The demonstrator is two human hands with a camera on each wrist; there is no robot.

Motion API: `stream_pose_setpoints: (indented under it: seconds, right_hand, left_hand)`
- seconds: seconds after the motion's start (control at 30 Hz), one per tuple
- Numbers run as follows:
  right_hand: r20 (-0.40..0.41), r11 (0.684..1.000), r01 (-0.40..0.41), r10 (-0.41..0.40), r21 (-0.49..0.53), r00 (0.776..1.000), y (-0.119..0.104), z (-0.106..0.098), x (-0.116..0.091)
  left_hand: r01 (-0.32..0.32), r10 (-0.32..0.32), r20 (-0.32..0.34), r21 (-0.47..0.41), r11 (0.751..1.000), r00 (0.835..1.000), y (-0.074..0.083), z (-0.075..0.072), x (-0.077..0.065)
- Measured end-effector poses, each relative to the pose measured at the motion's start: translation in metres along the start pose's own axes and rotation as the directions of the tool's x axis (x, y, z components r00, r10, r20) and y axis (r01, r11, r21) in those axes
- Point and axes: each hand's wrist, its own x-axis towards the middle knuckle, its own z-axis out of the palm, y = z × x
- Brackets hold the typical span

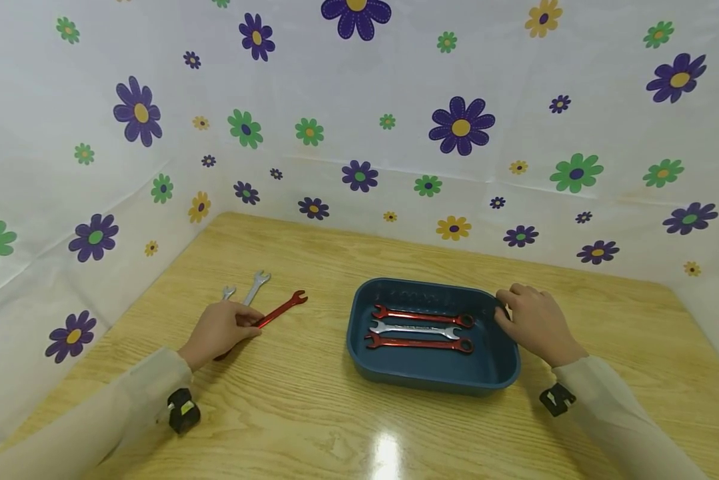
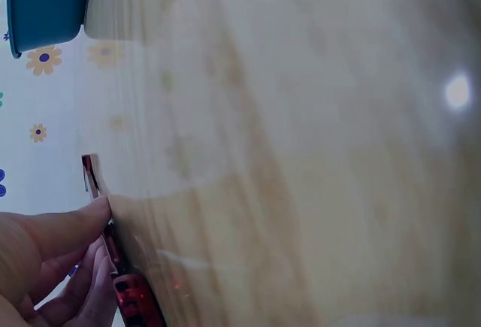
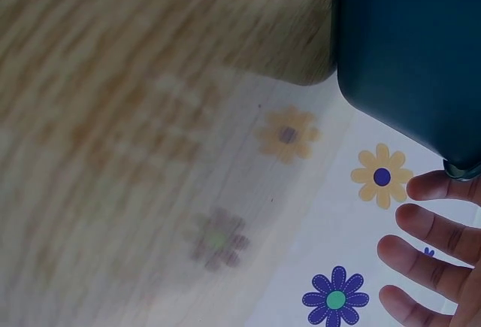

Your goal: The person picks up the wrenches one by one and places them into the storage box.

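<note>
In the head view my left hand (image 1: 221, 330) pinches a red wrench (image 1: 282, 310) between thumb and fingers, its open-ended jaw pointing away to the right. The left wrist view shows the thumb and fingers on this wrench (image 2: 113, 244), close over the wood. Two silver wrenches (image 1: 257, 287) lie just beyond that hand, partly covered by it. My right hand (image 1: 536, 323) holds the right rim of a blue plastic bin (image 1: 431, 381), other fingers spread outside it in the right wrist view. Inside lie two red wrenches (image 1: 419, 343) with a silver wrench (image 1: 416, 329) between them.
The bin stands on a light wood-grain table (image 1: 287, 413). A white flower-printed sheet (image 1: 395, 80) hangs along the table's back and left side. Each wrist carries a small black device (image 1: 183, 410).
</note>
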Motion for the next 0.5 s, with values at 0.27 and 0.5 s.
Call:
stream_pose_setpoints:
  seconds: [0.27, 0.5]
  right_hand:
    - [0.012, 1.0, -0.008, 0.008, -0.001, 1.0, -0.0004, 0.0, -0.0001]
    - [0.019, 1.0, -0.016, 0.016, 0.009, 1.0, 0.0004, 0.0011, -0.0007]
  left_hand:
    - [0.075, -0.071, 0.044, -0.084, 0.994, 0.996, -0.0048, 0.0003, 0.0021]
    - [0.108, -0.099, 0.072, -0.127, 0.986, 0.992, -0.0052, 0.0008, 0.0048]
